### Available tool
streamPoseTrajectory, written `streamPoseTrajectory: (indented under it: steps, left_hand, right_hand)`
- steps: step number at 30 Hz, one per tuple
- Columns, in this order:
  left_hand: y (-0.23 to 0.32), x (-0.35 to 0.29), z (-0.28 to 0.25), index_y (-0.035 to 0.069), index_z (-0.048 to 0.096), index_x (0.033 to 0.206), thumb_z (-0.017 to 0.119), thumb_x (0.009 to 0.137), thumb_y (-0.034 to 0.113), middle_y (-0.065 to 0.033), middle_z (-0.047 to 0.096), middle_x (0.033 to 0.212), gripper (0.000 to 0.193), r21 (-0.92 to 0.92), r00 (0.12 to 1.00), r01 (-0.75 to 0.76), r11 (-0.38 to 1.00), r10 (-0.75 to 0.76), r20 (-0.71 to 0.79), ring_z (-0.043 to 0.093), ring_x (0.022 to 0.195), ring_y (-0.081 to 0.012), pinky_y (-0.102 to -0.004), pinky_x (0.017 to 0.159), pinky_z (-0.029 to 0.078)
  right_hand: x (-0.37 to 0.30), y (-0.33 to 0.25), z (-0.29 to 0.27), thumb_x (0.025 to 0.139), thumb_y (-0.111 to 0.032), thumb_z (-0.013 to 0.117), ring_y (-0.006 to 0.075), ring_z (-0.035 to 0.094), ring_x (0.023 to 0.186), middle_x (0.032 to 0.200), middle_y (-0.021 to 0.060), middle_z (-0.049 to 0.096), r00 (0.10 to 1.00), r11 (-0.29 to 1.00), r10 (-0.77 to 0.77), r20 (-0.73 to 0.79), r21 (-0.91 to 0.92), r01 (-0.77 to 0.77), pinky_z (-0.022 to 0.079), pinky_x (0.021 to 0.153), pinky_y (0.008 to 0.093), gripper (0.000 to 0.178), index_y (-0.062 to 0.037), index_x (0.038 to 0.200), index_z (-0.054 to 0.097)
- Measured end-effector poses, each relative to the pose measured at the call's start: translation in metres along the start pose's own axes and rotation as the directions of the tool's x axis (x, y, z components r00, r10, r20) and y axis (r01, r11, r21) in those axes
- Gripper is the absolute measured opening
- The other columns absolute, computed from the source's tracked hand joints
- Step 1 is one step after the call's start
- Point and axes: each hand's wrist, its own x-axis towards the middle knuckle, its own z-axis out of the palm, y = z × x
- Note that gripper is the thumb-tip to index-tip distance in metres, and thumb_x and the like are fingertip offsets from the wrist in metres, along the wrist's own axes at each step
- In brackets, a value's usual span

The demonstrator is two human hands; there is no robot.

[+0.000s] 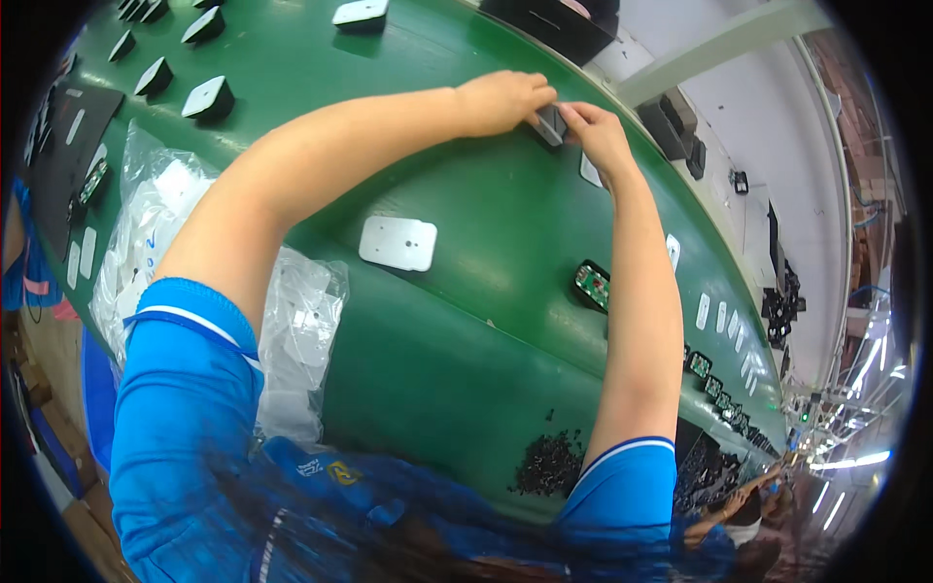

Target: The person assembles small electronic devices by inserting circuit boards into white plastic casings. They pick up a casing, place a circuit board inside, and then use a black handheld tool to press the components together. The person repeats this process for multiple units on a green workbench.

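Note:
Both my arms reach out to the far side of a green work surface (457, 194). My left hand (507, 102) and my right hand (595, 134) grip a small grey and black boxy part (551, 126) between them, fingers closed on its two sides. Below my right hand lies a flat white plate (590, 171), partly hidden by the wrist. Nearer to me rests another white plate (398, 243) with small holes. A black housing with a green circuit board (592, 286) sits left of my right forearm.
Several white-topped black housings (209, 98) stand at the far left. Clear plastic bags (303, 340) with white plates lie by my left arm. A heap of small black pieces (547, 462) is near me. Rows of circuit-board housings (714, 387) run along the right; a black box (559, 24) stands beyond.

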Motion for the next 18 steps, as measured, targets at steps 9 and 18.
streamPoseTrajectory:
  steps: [9, 18]
  left_hand:
    - [-0.027, -0.005, -0.062, -0.001, 0.059, 0.098, 0.057, 0.092, 0.032, -0.0125, 0.066, 0.084, 0.033, -0.331, 0.553, 0.803, 0.496, -0.414, 0.723, 0.065, 0.065, -0.0178, -0.0284, 0.060, 0.055]
    - [-0.033, 0.004, -0.084, -0.004, 0.052, 0.098, 0.059, 0.090, 0.040, -0.0183, 0.066, 0.085, 0.044, 0.025, 0.259, 0.898, 0.439, -0.573, 0.778, 0.065, 0.060, -0.0219, -0.0323, 0.054, 0.055]
  right_hand:
    - [-0.092, -0.014, -0.066, 0.089, -0.028, 0.063, 0.0130, 0.059, 0.097, 0.102, 0.0049, 0.066, 0.988, 0.969, -0.109, -0.111, -0.233, 0.081, 0.043, 0.088, 0.0289, 0.033, -0.0044, 0.112, 0.064]
    - [-0.229, 0.006, -0.037, 0.065, -0.017, 0.080, 0.0315, 0.050, 0.106, 0.111, 0.0130, 0.051, 0.981, 0.743, -0.175, 0.080, -0.643, 0.185, 0.045, 0.091, 0.0393, 0.051, -0.0079, 0.110, 0.058]
